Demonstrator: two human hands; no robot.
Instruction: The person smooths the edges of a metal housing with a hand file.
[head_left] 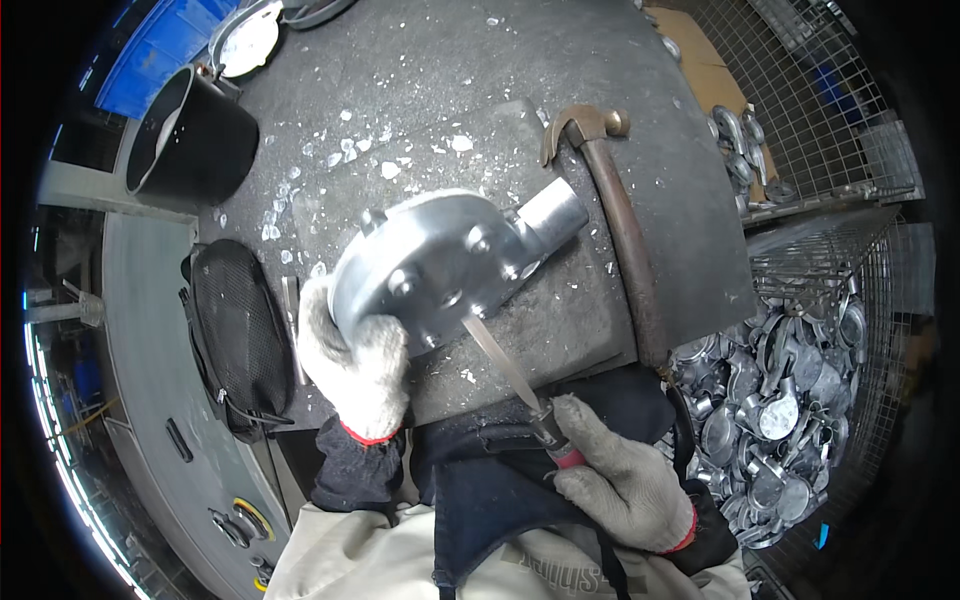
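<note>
My left hand (pixel 357 372), in a white knit glove with a red cuff, grips the left edge of a silvery cast metal housing (pixel 428 262). The housing is rounded, with small raised bosses and a short pipe stub pointing to the upper right. Wrapped round the red handle of a narrow flat file (pixel 503 368) is my gloved right hand (pixel 622 478). The file's tip meets the housing's lower edge, close to a boss. To the right of the housing a claw hammer (pixel 618 210) with a brown handle lies on the dark mat.
Metal chips (pixel 390 170) litter the grey worktop (pixel 400 60). At the left stand a black bucket (pixel 195 140), a blue crate (pixel 160 55) and a black mesh pouch (pixel 235 330). A wire cage (pixel 860 290) at the right holds many similar castings (pixel 770 420).
</note>
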